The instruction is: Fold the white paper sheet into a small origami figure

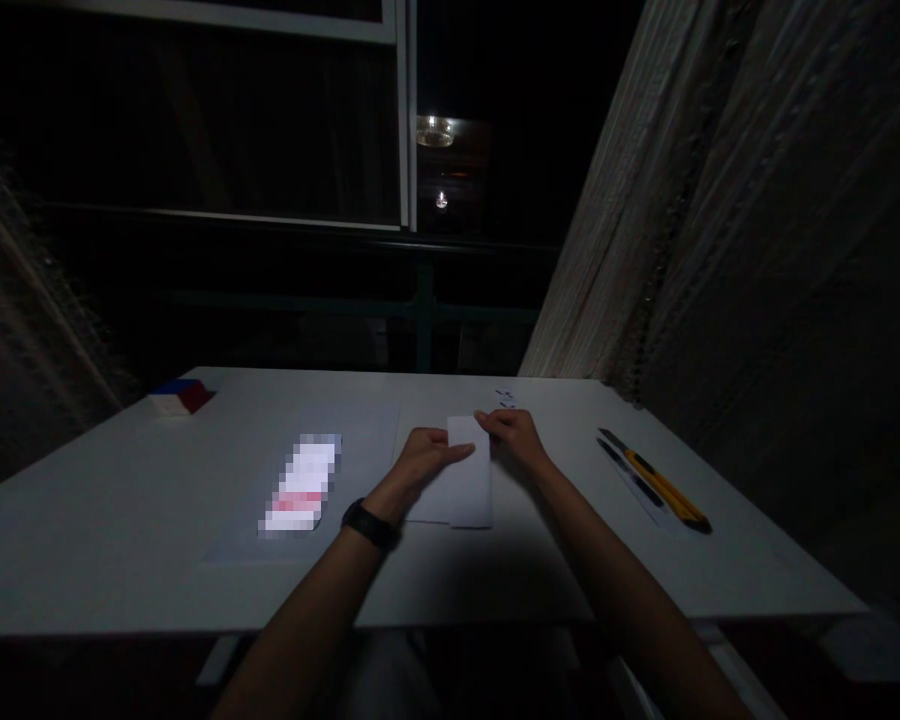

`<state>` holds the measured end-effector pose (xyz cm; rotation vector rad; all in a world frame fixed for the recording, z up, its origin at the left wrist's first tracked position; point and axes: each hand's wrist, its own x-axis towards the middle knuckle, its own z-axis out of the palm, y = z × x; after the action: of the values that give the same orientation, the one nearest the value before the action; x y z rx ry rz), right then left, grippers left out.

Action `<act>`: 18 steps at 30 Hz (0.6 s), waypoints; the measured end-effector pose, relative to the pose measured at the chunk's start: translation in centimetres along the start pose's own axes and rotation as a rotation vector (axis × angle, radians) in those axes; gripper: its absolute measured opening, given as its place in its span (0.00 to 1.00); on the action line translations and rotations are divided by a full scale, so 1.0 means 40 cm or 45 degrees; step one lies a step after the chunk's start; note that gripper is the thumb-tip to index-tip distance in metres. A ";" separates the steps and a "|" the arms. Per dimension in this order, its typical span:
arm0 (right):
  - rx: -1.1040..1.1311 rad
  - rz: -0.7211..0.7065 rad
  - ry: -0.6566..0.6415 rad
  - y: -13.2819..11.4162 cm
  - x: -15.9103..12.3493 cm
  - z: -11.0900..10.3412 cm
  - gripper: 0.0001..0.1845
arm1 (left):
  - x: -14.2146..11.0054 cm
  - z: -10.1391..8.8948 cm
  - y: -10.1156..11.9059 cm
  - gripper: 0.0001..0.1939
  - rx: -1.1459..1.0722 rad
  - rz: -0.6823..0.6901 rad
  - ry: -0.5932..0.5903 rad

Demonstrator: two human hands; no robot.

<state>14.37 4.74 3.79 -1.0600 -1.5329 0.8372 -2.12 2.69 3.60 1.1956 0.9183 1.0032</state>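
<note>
Holding the folded white paper (470, 490) near the middle of the table (120, 560), we have our left hand (424, 455) at its upper left and our right hand (516, 435) at its top right corner. The left thumb lies across its face, with the fingers apparently closed behind it, though they are mostly hidden; the right fingers pinch the corner. As far as we can judge, some folding is done: the paper makes a narrow upright strip, with a wider white part reaching out to its left. How much is left, we cannot tell. Beyond our hands lie small marked pieces (504, 393). To the left, a phone (304, 485) with a lit, blurred-out screen rests on a large pale sheet (367, 430), and farther off sits a red, blue and white block (184, 397). To the right, a yellow cutter (656, 480) lies beside a slim dark tool (630, 470). We can make out no container, so no contents either.
</note>
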 end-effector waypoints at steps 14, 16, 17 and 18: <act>0.076 0.106 -0.040 0.041 -0.005 0.021 0.24 | 0.012 -0.013 -0.015 0.18 0.084 -0.047 0.072; 0.071 0.134 -0.080 0.048 -0.006 0.024 0.25 | 0.017 -0.017 -0.020 0.18 0.092 -0.050 0.076; 0.059 0.140 -0.069 0.050 -0.007 0.026 0.25 | 0.019 -0.019 -0.022 0.18 0.099 -0.053 0.077; 0.044 0.141 -0.046 0.052 -0.008 0.028 0.25 | 0.021 -0.021 -0.023 0.19 0.104 -0.055 0.078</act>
<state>13.72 5.21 1.57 -1.1177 -1.4957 0.9602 -2.53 3.64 2.53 1.2136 1.0378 0.9803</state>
